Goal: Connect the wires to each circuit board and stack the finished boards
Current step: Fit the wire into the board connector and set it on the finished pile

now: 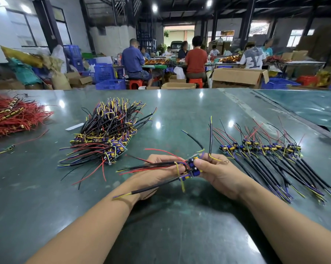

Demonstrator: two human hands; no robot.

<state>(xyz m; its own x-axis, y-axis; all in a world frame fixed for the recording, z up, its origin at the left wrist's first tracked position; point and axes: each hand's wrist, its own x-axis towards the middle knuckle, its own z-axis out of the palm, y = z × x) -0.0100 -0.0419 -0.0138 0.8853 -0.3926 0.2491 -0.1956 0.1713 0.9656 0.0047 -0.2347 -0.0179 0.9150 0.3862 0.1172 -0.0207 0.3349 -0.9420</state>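
Over the green table [160, 216], my left hand [155, 174] and my right hand [218, 172] hold a small bunch of circuit boards [192, 167] between them. The boards carry blue and yellow parts. Their black, red and yellow wires [147, 165] trail left across my left fingers. My right thumb presses on the boards, and two black wires [210, 138] stick up above that hand. A big heap of wired boards [107, 134] lies to the left. On the right, a row of wired boards [265, 149] is laid out with wires fanned toward me.
A pile of red wires [12, 115] lies at the far left edge of the table, and a white slip [75, 126] sits near the heap. Beyond the table, several people sit at other benches among cardboard boxes [237, 77] and blue crates [109, 84].
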